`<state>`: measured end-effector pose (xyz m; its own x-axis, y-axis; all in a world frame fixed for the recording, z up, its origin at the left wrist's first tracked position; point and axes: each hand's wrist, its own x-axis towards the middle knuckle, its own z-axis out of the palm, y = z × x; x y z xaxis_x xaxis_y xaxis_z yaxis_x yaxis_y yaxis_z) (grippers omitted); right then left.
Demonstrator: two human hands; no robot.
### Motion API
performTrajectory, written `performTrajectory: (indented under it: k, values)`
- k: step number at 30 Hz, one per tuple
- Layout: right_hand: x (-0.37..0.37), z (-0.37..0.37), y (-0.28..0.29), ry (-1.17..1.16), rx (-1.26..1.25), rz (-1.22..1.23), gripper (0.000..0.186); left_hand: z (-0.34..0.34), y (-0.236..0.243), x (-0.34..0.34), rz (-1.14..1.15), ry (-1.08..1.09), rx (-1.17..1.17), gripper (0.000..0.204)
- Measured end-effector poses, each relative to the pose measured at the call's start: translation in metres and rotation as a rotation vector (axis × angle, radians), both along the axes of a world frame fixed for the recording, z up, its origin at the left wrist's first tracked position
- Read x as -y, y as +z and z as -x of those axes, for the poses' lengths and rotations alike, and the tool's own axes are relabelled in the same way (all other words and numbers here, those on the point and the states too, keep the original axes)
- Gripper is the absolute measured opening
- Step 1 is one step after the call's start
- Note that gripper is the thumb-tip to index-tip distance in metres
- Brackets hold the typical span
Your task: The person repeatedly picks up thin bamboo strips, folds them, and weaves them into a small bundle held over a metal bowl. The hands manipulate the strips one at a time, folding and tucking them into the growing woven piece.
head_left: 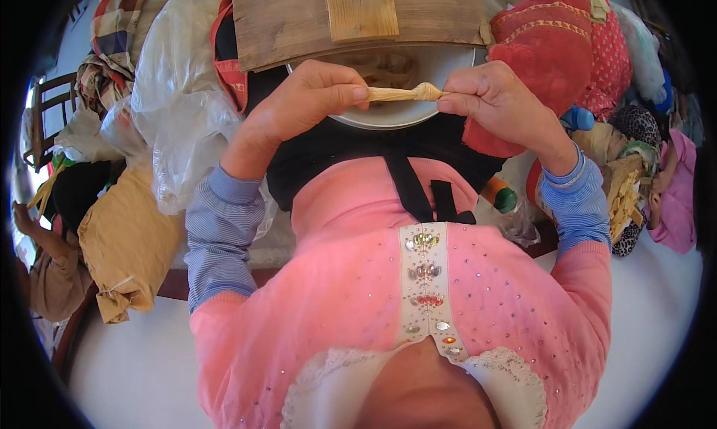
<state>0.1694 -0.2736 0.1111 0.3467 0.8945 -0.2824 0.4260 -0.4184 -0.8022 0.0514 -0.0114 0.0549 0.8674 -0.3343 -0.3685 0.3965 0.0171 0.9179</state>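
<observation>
Stretched level between my hands is a pale tan twisted roll (396,94), narrow at its left end and with a knot-like bulge near its right end. My left hand (314,97) pinches the left end between thumb and fingers. The right end is pinched by my right hand (497,100). Both hands are closed, just above the near part of a white basin (392,121). Brownish curled pieces (381,67) lie inside the basin, partly in shadow. What the roll is made of I cannot tell for sure.
A wooden board (284,22) with a smaller wood block (362,18) covers the basin's far side. Red cloth (541,52) lies at the right, a clear plastic bag (179,93) at the left. Beyond are a brown sack (134,235), a green-capped bottle (500,195) and people on both sides.
</observation>
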Motion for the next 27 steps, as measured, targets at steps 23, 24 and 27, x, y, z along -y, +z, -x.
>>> performTrajectory:
  k: [23,24,27]
  values:
    - [-0.071,-0.022,-0.092,-0.629,-0.002,-0.35,0.011,-0.073,-0.045,-0.024,-0.253,0.359,0.295,0.01]
    - [-0.072,-0.021,-0.091,-0.611,0.026,-0.33,0.012,-0.075,-0.052,-0.023,-0.286,0.37,0.336,0.009]
    - [-0.074,-0.015,-0.087,-0.587,0.12,-0.346,0.012,-0.075,-0.058,-0.021,-0.354,0.402,0.396,0.007]
